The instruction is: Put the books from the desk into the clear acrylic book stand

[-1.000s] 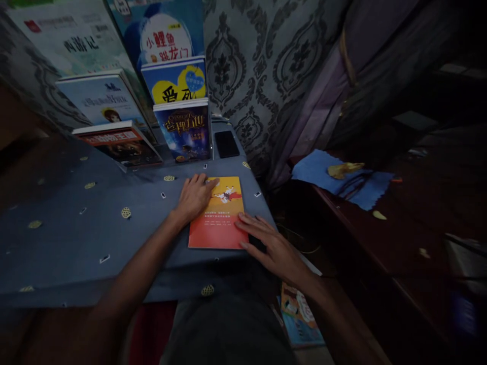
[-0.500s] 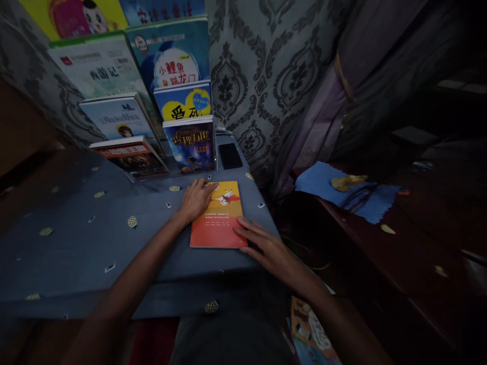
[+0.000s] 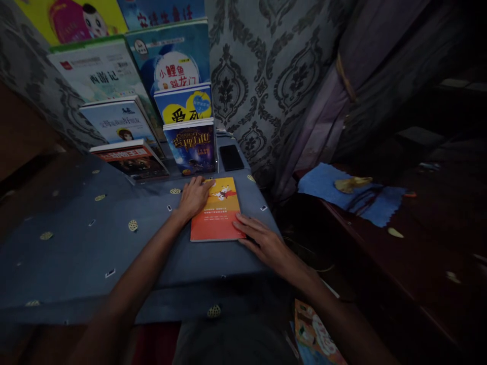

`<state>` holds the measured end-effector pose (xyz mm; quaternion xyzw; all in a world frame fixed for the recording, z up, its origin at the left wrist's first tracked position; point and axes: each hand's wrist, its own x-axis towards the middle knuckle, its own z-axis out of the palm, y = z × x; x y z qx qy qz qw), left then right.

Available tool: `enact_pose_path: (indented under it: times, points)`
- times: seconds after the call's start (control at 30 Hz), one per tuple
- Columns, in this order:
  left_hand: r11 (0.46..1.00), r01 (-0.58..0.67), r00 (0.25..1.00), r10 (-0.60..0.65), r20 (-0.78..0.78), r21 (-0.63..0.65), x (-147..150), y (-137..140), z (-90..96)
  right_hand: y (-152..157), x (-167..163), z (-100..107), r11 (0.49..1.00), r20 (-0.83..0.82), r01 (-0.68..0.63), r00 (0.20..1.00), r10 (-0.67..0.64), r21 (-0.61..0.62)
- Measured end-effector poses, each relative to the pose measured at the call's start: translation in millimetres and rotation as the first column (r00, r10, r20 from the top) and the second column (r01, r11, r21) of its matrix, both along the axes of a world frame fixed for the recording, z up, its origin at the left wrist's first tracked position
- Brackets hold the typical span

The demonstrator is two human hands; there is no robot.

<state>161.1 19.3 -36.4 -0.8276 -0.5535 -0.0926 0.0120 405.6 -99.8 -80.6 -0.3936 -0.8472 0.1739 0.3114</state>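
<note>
A yellow-and-orange book [image 3: 216,223] lies flat on the cloth-covered table, its printed text upside down to me. My left hand [image 3: 195,196] is on its upper left corner, with bent fingers around the edge and the thumb on the cover. Along the lower right edge, my right hand [image 3: 262,241] has its fingers stretched out, the tips touching the cover. Just beyond the book, a dark blue book [image 3: 191,149] stands in a tiered display of several picture books. The undersides of both hands are hidden.
A black phone [image 3: 231,157] lies beside the display, close to the patterned curtain [image 3: 262,66]. On the right, a dark red surface [image 3: 380,268] holds a blue cloth [image 3: 315,183] with peelings. Below my right arm lies a colourful book [image 3: 310,329]. The table [image 3: 144,263] ends near my lap.
The yellow-and-orange book has slid slightly away from me, towards the display. Both hands have moved along with it, keeping about the same places on it. My view has shifted a little.
</note>
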Motion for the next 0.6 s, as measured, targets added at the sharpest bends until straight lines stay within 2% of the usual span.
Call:
enact_pose_path:
  times: [0.2,0.37,0.47,0.6]
  points:
    - [1.0,-0.016,1.0,0.017,0.014,-0.02,1,-1,-0.3,-25,0,3,0.997,-0.017,0.02,1.0,-0.019,0.073]
    - [0.999,-0.012,1.0,0.012,-0.011,0.036,1,-2,0.7,-31,-3,1,0.995,-0.082,0.045,0.996,-0.038,0.086]
    - [0.997,0.049,0.999,-0.05,0.003,0.067,0,-6,0.0,-30,-4,-1,0.995,-0.108,0.066,0.992,-0.058,0.07]
    - [0.974,0.219,0.97,-0.224,0.093,0.055,0,-26,-3.9,-30,-5,-1,0.996,-0.119,0.082,0.99,-0.077,0.04]
